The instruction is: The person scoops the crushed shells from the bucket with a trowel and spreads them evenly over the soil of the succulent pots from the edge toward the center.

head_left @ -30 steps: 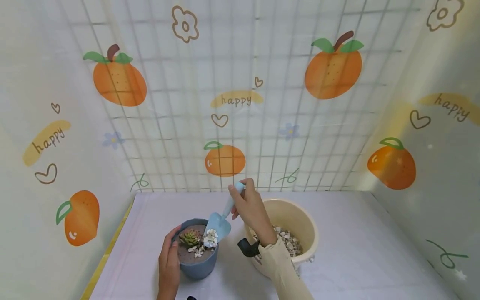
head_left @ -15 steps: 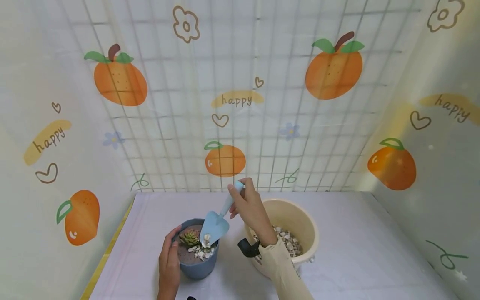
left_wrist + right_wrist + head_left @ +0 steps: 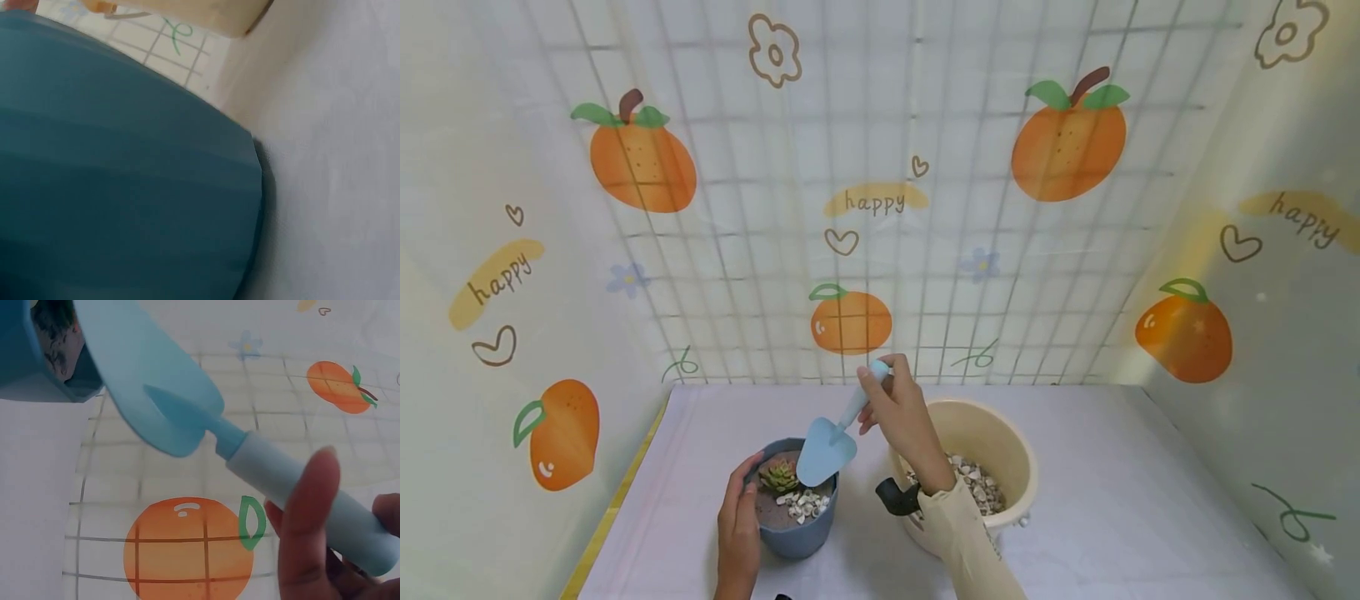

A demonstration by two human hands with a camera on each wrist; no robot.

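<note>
My right hand [image 3: 901, 417] grips the handle of a light blue trowel [image 3: 826, 454]. Its blade tips down over the right side of a blue-grey flowerpot [image 3: 797, 543], with no stones on the face that shows. In the right wrist view, fingers and thumb wrap the trowel's pale handle [image 3: 269, 465]. My left hand [image 3: 740, 525] holds the pot by its left side, fingers near the rim. Inside the pot, a small succulent [image 3: 778, 475] grows in grey-brown soil, and white stones [image 3: 805, 505] lie beside it. The pot's wall [image 3: 125, 169] fills much of the left wrist view.
To the right of the pot stands a cream bucket [image 3: 1028, 483] holding pebbles [image 3: 987, 487], partly behind my right forearm. A black wrist mount [image 3: 897, 495] overlaps its front. A white cloth [image 3: 1112, 517] covers the table, and a printed curtain [image 3: 925, 275] hangs behind.
White stones have slid off the trowel into the pot beside the succulent. The blade has tilted further and shifted slightly left. My left hand has stayed on the pot.
</note>
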